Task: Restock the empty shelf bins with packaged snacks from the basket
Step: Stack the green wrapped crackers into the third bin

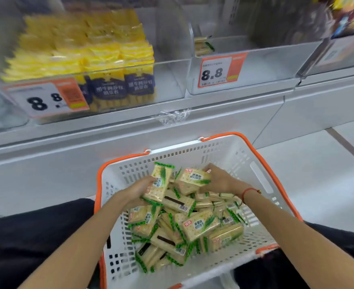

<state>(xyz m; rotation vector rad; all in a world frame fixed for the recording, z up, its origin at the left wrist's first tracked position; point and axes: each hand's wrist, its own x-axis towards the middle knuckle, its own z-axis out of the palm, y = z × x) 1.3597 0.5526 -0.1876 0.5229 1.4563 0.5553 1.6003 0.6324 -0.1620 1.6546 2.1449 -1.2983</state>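
Both hands in white basket [242,155], left hand [139,189] gripping upright cracker pack [158,184], right hand [219,180] gripping another pack [192,181], clear bin [265,65] above nearly empty

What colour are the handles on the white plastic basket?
Orange, on the white perforated plastic basket; its orange handles show clearly in the head view.
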